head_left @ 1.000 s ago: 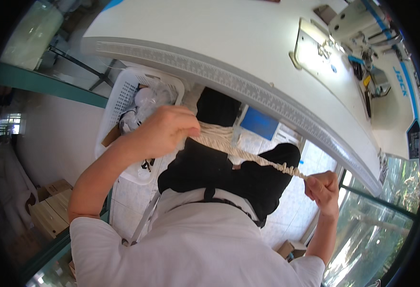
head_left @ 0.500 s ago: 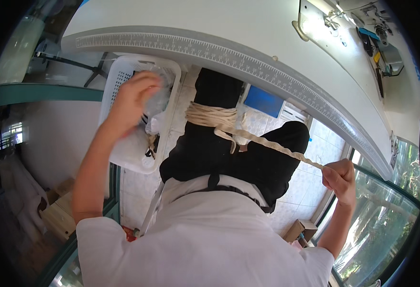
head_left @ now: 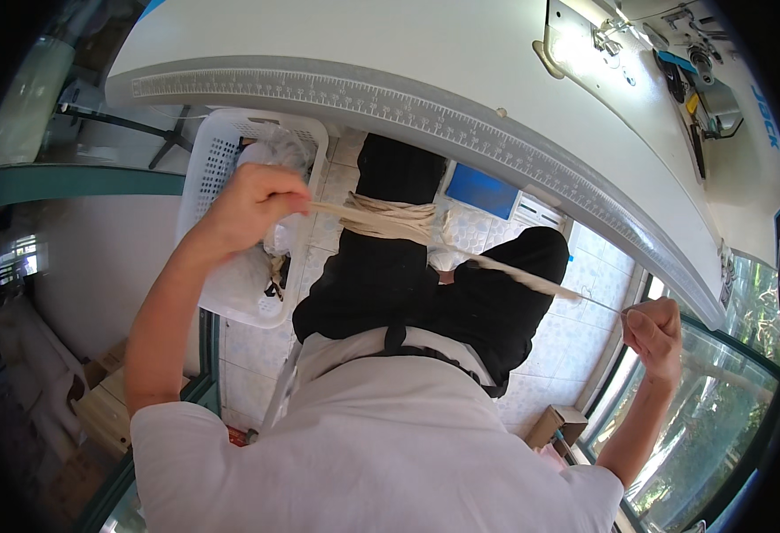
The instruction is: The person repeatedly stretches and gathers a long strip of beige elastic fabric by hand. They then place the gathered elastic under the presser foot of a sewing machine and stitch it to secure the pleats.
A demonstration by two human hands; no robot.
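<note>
My left hand (head_left: 261, 202) is closed in a pinch on a cream fabric strip (head_left: 328, 209), beside my left leg. From there the strip runs taut across my left thigh and on over the right one, looking gathered toward its right end. A thin wire-like rod (head_left: 601, 306) comes out of that end. Its other end is in my right hand (head_left: 653, 333), a closed fist out past my right knee. Several loops of cream strip (head_left: 394, 218) lie bunched across my left thigh, over black trousers.
A white plastic basket (head_left: 196, 191) with clear bags in it stands left of my legs. Ahead is a white table with a ruled grey edge (head_left: 354, 96). A sewing machine plate (head_left: 576, 44) and tools lie at the right. A blue box (head_left: 483, 191) sits under the table.
My left hand has come down from above the basket and now pinches the strip, drawing it left. My right hand has moved slightly outward, and the thin rod now shows between it and the strip.
</note>
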